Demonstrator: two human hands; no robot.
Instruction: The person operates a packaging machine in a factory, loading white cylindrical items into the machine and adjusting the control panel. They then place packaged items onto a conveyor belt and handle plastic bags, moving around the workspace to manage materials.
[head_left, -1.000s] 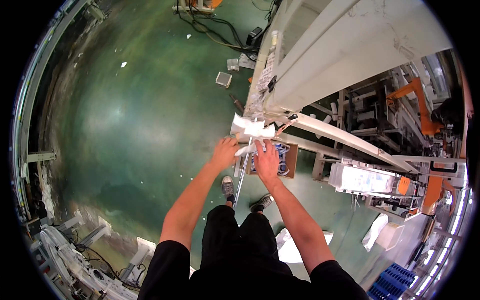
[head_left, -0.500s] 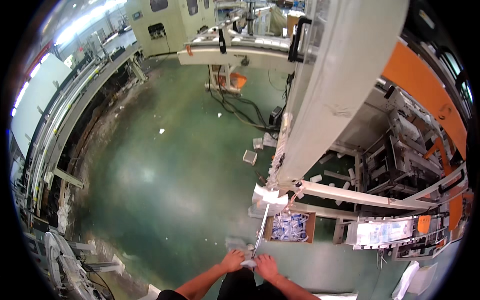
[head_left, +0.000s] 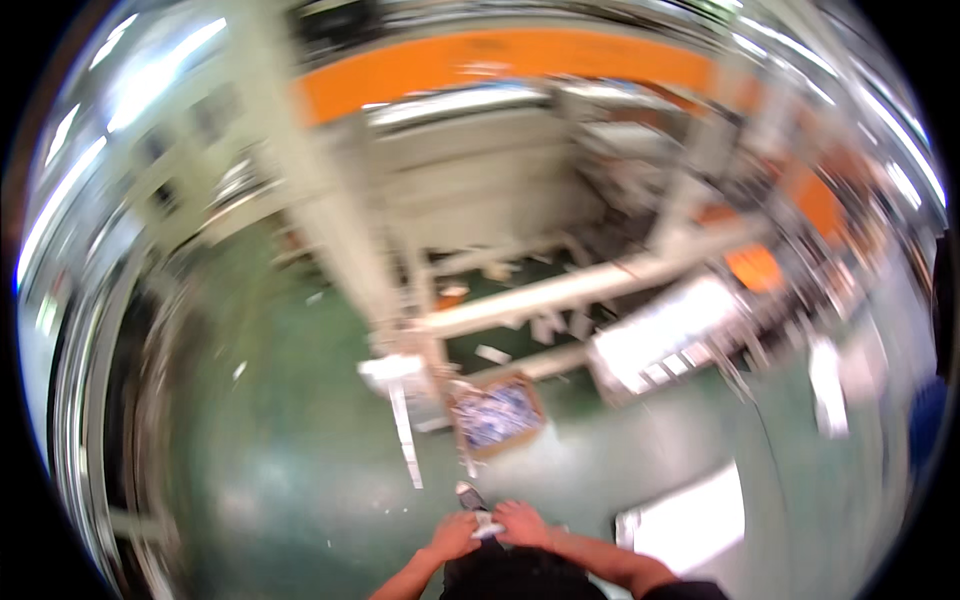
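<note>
Close together in front of my body, both hands are closed on a small crumpled white piece (head_left: 487, 525), too blurred to tell its kind. My left hand (head_left: 455, 536) has it by the left side, and my right hand (head_left: 522, 525) by the right. Ahead and to the left, a long white strip (head_left: 404, 435) runs from a white bundle (head_left: 392, 370) toward me, apart from my hands. On the floor beyond my hands sits an open cardboard box (head_left: 533, 412) filled with many small blue-and-white packets (head_left: 495, 414).
A large machine frame with an orange beam (head_left: 520, 55) spans the far side. At right stands a low conveyor with a shiny top (head_left: 665, 335). A white panel (head_left: 690, 525) lies on the floor near my right arm. A person's blue sleeve (head_left: 928, 420) shows at the right edge.
My view has swung to the right, so the box and machine now lie farther left. The white strip, earlier reaching my hands, is now apart from them. Both hands still hold the white piece.
</note>
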